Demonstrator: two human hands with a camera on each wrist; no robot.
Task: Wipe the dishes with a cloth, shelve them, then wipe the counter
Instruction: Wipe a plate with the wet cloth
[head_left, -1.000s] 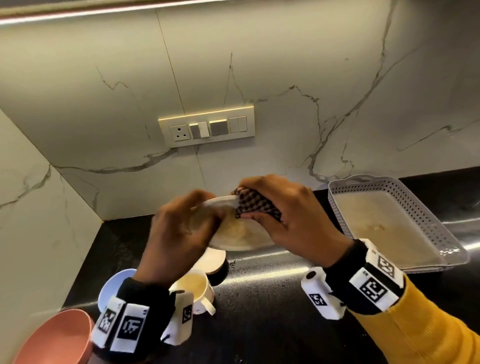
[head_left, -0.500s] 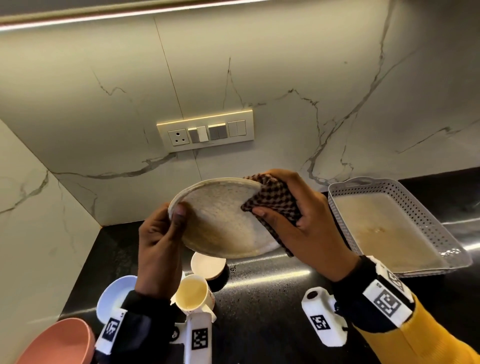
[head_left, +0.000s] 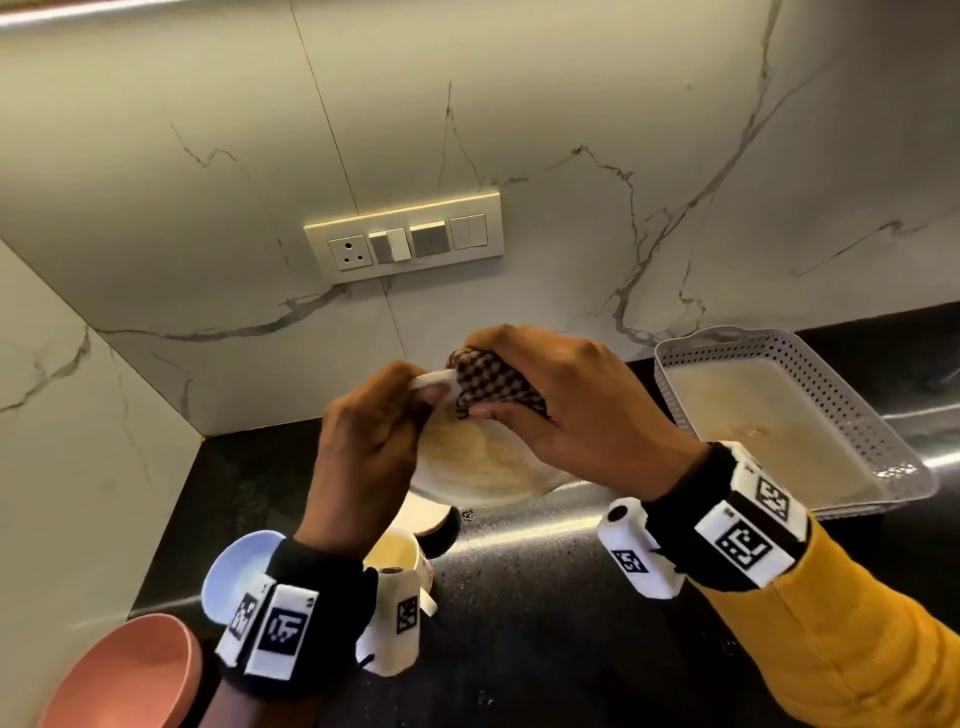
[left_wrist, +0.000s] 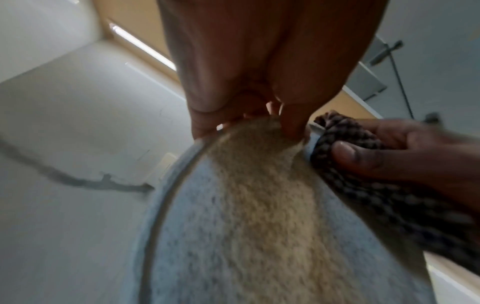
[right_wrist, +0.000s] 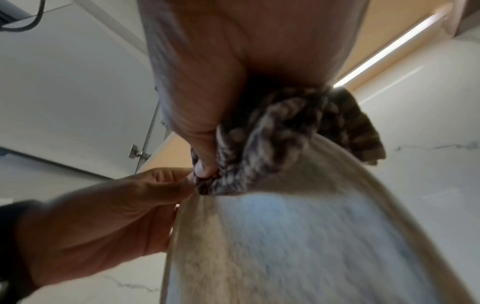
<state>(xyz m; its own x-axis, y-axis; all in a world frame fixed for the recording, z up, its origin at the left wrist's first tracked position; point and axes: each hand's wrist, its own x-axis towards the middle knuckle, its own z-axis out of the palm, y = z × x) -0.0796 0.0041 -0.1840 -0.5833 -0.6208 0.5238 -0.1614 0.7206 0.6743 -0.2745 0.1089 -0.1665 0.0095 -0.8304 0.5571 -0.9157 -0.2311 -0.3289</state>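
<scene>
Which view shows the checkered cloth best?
Right wrist: the checkered cloth fills mid-frame, bunched over the plate rim under the right hand. Head shows it small, half covered by fingers; left wrist catches it blurred at the edge.

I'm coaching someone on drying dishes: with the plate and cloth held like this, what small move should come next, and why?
Probably slide the checked cloth down along the plate toward its lower rim. The right hand pinches the cloth over the plate's top edge, right beside where the left hand grips the rim, so most of the plate's face lies bare below it.
</scene>
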